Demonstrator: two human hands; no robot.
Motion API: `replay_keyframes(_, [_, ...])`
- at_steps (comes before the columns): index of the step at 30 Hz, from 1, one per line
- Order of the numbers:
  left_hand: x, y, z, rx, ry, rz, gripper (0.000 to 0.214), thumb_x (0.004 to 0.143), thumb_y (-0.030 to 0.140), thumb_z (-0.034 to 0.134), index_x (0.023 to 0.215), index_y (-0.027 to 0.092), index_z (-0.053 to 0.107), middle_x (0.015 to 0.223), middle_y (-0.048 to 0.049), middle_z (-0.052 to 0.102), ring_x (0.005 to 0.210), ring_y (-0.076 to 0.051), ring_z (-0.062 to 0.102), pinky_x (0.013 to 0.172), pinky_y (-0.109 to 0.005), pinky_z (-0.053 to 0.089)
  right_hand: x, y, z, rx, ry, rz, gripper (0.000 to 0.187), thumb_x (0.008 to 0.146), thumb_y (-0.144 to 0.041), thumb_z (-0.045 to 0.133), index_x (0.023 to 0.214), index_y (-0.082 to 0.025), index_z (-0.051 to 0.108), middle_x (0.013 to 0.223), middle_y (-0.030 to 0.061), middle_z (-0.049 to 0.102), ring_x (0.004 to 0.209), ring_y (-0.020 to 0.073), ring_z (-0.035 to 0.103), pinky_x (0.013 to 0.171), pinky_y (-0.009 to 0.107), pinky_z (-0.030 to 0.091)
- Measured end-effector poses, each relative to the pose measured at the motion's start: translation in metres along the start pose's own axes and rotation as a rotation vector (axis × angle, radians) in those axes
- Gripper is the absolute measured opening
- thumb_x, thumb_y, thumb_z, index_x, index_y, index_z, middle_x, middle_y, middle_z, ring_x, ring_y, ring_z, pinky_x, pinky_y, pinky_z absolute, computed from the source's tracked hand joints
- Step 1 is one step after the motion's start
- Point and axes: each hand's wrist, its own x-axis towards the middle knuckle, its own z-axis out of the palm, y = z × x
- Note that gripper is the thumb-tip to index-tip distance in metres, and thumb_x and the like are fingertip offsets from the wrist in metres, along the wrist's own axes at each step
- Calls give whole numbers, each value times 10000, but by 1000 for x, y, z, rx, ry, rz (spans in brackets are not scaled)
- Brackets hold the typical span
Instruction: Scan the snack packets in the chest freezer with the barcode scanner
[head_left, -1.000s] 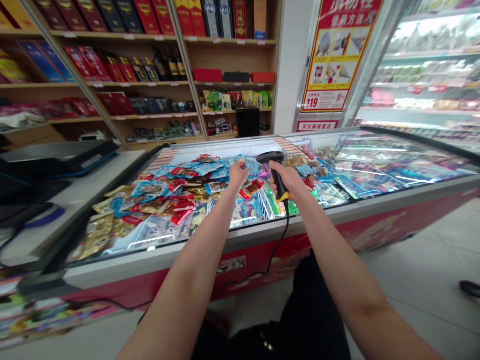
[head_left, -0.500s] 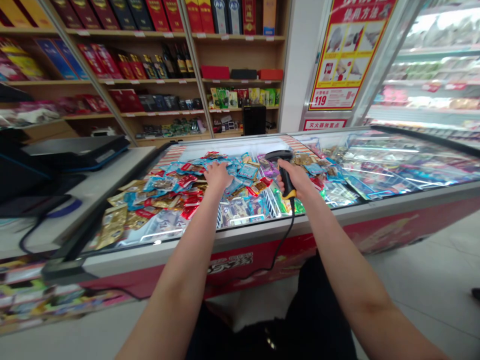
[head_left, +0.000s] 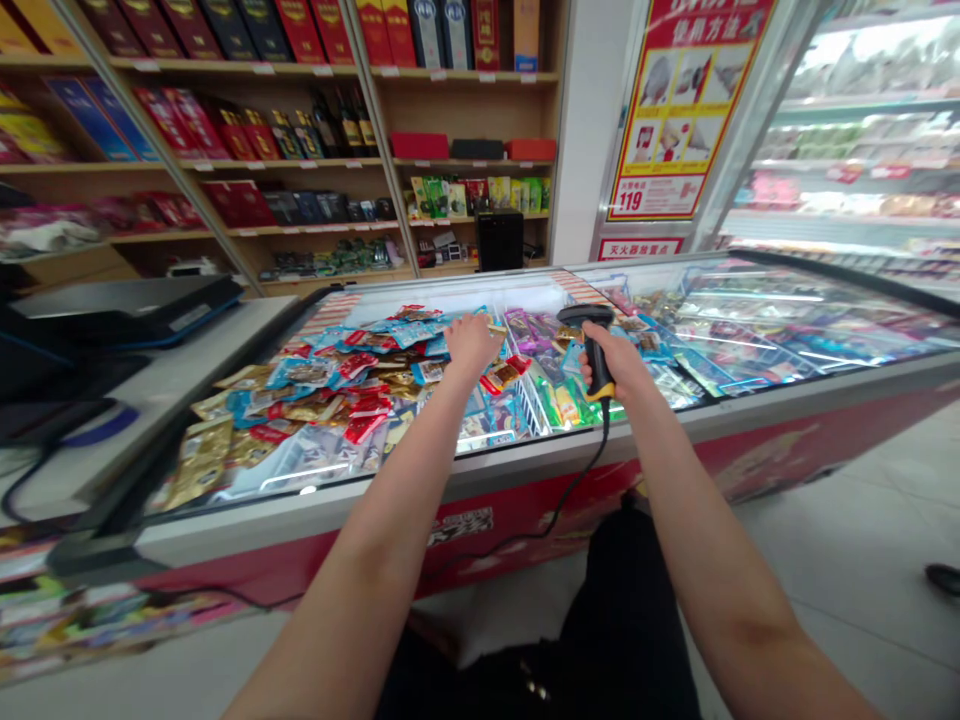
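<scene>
My right hand (head_left: 619,362) is wrapped round the black and yellow grip of a handheld barcode scanner (head_left: 598,352). Its dark head points away over the right part of the pile, and a black cable hangs from its base. My left hand (head_left: 474,342) lies on the snack packets (head_left: 360,362), fingers curled down over a packet at the edge of the heap; the fingertips are partly hidden. These blue, red and gold packets are heaped on the glass top of a chest freezer (head_left: 247,497). Purple packets (head_left: 527,328) lie between my hands.
A white wire divider (head_left: 531,398) shows between the freezer's compartments. Left of it stands a counter (head_left: 169,405) with dark equipment. Behind are shelves of boxes and bottles (head_left: 300,160) and a black box-shaped device (head_left: 500,240). The scanner cable (head_left: 564,508) droops across the freezer front.
My left hand has moved right across the packets, its fingers going from spread to curled. My right hand has carried the scanner a little to the right. The view has shifted slightly.
</scene>
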Motion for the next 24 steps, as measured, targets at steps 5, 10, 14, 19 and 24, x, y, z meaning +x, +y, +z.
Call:
replay_keyframes(5, [-5, 58, 27, -35, -139, 143, 434, 860, 500, 575, 1072, 147, 714, 1137, -190, 681, 1135, -340, 598, 951, -395, 444, 4, 2, -30, 6, 62, -2, 264, 901, -396, 642, 765, -191, 546, 498, -18, 558, 349, 111, 485, 328, 216, 408])
replay_keyframes(10, [-10, 96, 64, -49, -270, 174, 575, 771, 636, 642, 1025, 127, 722, 1127, -219, 685, 1156, -364, 597, 934, -389, 467, 4, 5, -50, 16, 110, 15, 258, 893, -383, 647, 744, -193, 554, 486, -19, 552, 351, 119, 477, 328, 231, 408])
replay_keyframes(14, [-8, 107, 83, -70, -277, 200, 571, 722, 592, 721, 1027, 109, 714, 1158, -231, 671, 1157, -360, 602, 934, -379, 467, 4, 9, -58, 15, 113, 24, 262, 918, -348, 604, 719, -182, 565, 479, -12, 547, 357, 122, 479, 327, 236, 410])
replay_keyframes(19, [5, 107, 80, -212, -330, 127, 310, 687, 399, 802, 833, 149, 693, 946, -137, 710, 925, -273, 669, 750, -297, 470, 7, 11, -58, 20, 124, 40, 282, 919, -353, 608, 698, -187, 554, 475, -14, 538, 354, 121, 478, 319, 232, 400])
replay_keyframes(24, [19, 98, 73, -377, -239, 37, 176, 716, 274, 747, 691, 178, 601, 777, -45, 656, 785, -198, 629, 662, -269, 419, 3, 7, -50, 20, 102, 61, 296, 904, -370, 644, 692, -193, 539, 478, -15, 539, 341, 109, 466, 315, 219, 390])
